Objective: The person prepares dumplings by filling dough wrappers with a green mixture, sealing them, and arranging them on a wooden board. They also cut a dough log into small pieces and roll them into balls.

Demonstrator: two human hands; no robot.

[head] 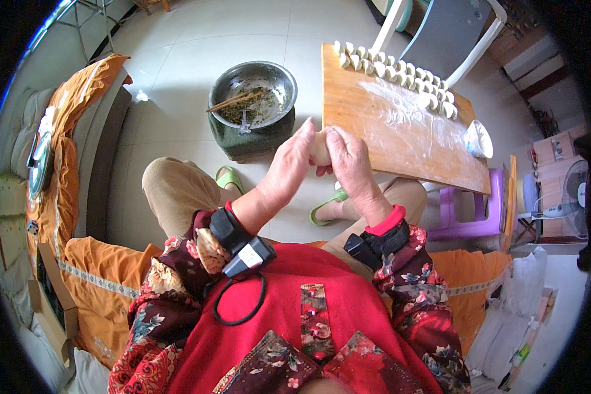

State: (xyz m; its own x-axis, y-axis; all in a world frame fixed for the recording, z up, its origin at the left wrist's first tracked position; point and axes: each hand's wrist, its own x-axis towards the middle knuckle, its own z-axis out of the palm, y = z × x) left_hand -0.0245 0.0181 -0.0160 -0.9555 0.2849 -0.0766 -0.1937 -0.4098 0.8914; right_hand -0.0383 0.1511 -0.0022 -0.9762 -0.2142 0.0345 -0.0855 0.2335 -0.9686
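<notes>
Between my two hands, above the gap between my knees, is a pale dough dumpling point(320, 149). My left hand point(294, 160) presses its left side, while my right hand point(347, 153) curls around its right side; the fingers partly hide it. A steel mixing bowl point(281, 83) sits ahead on the left, with chopped green filling point(251, 109) low inside. Wooden chopsticks point(234, 101) rest across the bowl's left rim, and a metal spoon point(245, 123) leans on the near rim. To the right, rows of shaped dumplings point(391, 73) line the far edge of a floured wooden board point(344, 108).
A white cup point(479, 139) stands at the board's right end. Under that end is a purple plastic stool point(468, 212). Dark green cloth point(251, 143) covers the bowl's support. A chair point(443, 34) stands behind the board, and an electric fan point(575, 197) at far right.
</notes>
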